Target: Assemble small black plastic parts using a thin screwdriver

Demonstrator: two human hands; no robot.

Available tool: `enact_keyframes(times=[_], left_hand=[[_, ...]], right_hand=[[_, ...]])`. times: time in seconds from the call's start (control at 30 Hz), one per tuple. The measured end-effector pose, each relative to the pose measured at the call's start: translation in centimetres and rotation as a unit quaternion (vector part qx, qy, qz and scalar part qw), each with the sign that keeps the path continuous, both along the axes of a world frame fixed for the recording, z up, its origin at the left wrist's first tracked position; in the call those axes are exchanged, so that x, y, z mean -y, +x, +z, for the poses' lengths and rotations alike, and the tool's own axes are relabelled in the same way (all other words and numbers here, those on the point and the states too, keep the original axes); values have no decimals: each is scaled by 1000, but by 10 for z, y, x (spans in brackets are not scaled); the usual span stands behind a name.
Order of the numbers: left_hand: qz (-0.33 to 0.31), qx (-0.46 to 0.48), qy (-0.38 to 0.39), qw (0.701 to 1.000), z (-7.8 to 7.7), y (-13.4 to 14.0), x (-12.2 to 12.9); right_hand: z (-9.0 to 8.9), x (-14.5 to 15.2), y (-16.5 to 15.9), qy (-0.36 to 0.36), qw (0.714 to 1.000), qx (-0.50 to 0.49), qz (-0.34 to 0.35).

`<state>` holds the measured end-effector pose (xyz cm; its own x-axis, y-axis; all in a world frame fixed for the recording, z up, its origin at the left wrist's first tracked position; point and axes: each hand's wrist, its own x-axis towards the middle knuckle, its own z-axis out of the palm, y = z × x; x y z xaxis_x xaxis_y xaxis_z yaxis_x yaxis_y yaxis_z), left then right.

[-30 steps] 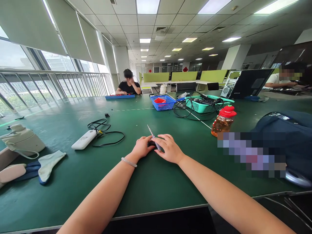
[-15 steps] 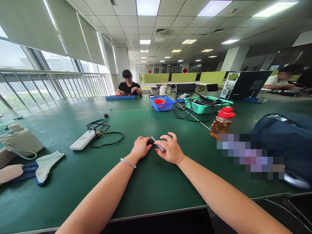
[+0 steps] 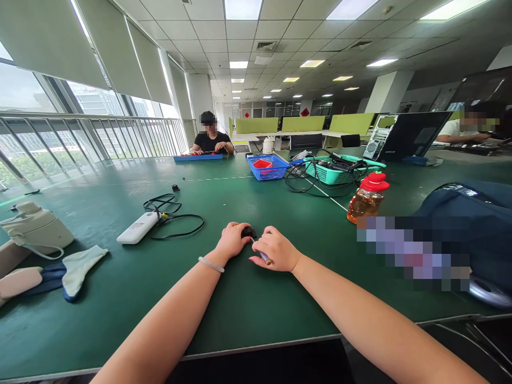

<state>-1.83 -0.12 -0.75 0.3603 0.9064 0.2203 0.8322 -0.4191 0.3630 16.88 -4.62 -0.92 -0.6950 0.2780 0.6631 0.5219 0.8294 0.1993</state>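
Note:
My left hand [image 3: 232, 240] is closed around a small black piece [image 3: 248, 232] and holds it down on the green tabletop. Most of that piece lies under my fingers, so its kind is unclear. In my right hand [image 3: 279, 250] is a slim, pen-like tool [image 3: 264, 257] with a shiny handle, gripped between thumb and fingers. The tool's thin front end points up and left toward the black piece. Whether its tip touches the piece, I cannot tell.
A white power bank [image 3: 138, 228] with a black cable lies left. Farther left are a beige bottle [image 3: 38, 229] and a glove-like cloth [image 3: 82, 269]. Blue basket [image 3: 267, 168], green basket [image 3: 340, 170], red-capped bottle [image 3: 367, 200] and dark bag [image 3: 472, 224] stand right. A person [image 3: 212, 140] sits opposite.
My right-hand fingers, raised before, have curled in around the tool. The tool's tip has dropped toward the near side of the black piece, which now shows more.

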Motion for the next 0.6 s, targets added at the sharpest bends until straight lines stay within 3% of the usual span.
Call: enact_keyframes(times=[0.13, 0.3, 0.6], left_hand=[[-2, 9, -7, 1000, 3, 0, 2], [2, 13, -13, 1000, 4, 0, 2], [6, 11, -12, 1000, 5, 1, 2]], right_hand=[[-1, 0, -1, -16, 999, 29, 3], [-1, 1, -5, 13, 998, 54, -13], [2, 3, -5, 41, 999, 26, -22]])
